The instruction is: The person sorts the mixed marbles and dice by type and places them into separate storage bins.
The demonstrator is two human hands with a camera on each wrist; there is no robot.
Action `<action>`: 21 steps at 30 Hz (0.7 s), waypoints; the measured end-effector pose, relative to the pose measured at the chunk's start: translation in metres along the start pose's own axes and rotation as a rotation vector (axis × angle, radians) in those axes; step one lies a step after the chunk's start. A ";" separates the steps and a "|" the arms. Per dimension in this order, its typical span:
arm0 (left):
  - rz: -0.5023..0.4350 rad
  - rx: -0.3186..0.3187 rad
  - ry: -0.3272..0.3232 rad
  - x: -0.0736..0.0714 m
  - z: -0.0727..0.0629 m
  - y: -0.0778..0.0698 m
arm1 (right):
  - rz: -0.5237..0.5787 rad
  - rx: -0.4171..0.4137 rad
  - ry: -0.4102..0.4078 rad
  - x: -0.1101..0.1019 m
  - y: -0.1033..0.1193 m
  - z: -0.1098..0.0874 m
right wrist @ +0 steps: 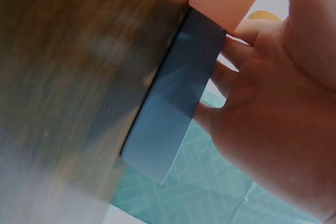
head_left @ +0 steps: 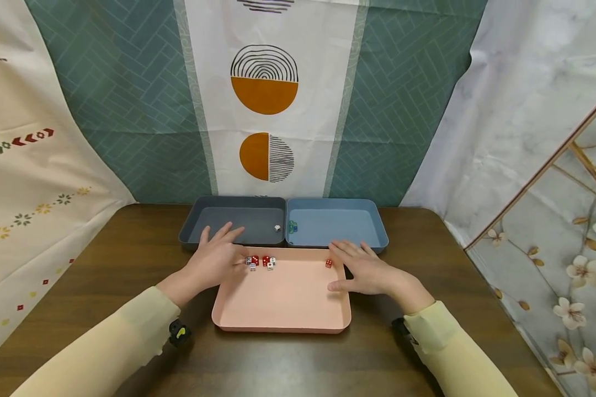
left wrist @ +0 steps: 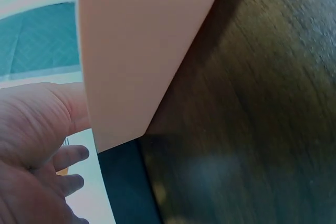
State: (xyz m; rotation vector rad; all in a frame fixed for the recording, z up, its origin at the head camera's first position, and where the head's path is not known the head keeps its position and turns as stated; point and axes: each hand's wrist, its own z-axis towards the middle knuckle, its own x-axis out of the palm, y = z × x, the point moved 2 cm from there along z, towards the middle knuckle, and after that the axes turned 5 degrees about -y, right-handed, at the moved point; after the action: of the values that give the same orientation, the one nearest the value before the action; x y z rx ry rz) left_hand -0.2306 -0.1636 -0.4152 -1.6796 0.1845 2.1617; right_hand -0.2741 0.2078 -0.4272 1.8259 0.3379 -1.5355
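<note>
A shallow pink tray [head_left: 285, 309] lies in front of me. Over its left rim hovers my left hand [head_left: 216, 259], fingers spread, the thumb side close to a cluster of small dice. Red dice [head_left: 265, 259] and white dice [head_left: 270, 266] make up that cluster near the tray's far edge, partly hidden by the hand. My right hand [head_left: 367, 270] reaches over the right rim with fingers extended and thumb apart. A single red die [head_left: 329, 263] lies between its thumb and forefinger. In the right wrist view the palm [right wrist: 278, 93] shows beside the tray walls.
Behind the pink tray stand a dark grey tray [head_left: 228, 220] with one white die [head_left: 277, 227] and a blue tray [head_left: 338, 220] holding small green and blue pieces [head_left: 292, 226]. All sit on a brown wooden table [head_left: 144, 248]. Patterned cloths [head_left: 402, 82] hang around it.
</note>
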 end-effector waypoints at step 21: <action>-0.004 -0.003 0.001 0.016 0.012 0.004 | 0.006 -0.004 -0.003 0.000 0.002 0.001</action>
State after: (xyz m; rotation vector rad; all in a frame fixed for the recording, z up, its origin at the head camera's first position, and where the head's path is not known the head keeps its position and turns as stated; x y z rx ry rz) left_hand -0.2458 -0.1593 -0.4282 -1.6812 0.1779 2.1592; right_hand -0.2735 0.2061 -0.4270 1.8194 0.3331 -1.5324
